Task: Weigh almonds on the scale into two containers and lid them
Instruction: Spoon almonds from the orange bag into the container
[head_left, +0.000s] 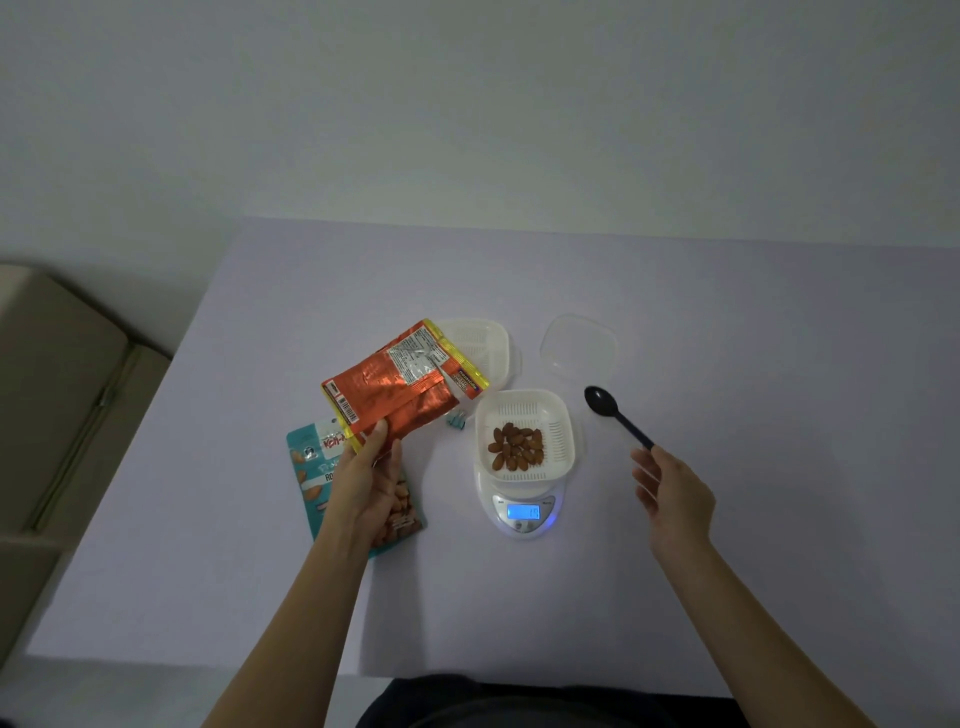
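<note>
Orange foil bag (402, 387) pinched by its lower edge in left hand (370, 480), held above the teal almond pouch (358, 493) on the table (727, 571). Right hand (675, 499) grips black spoon (618, 418) at handle end, bowl empty. Almonds (517, 448) sit in white container (524, 434) on scale (522, 512), display lit. Second container (475, 348) behind bag; clear lid (579, 348) lies beside it.
</note>
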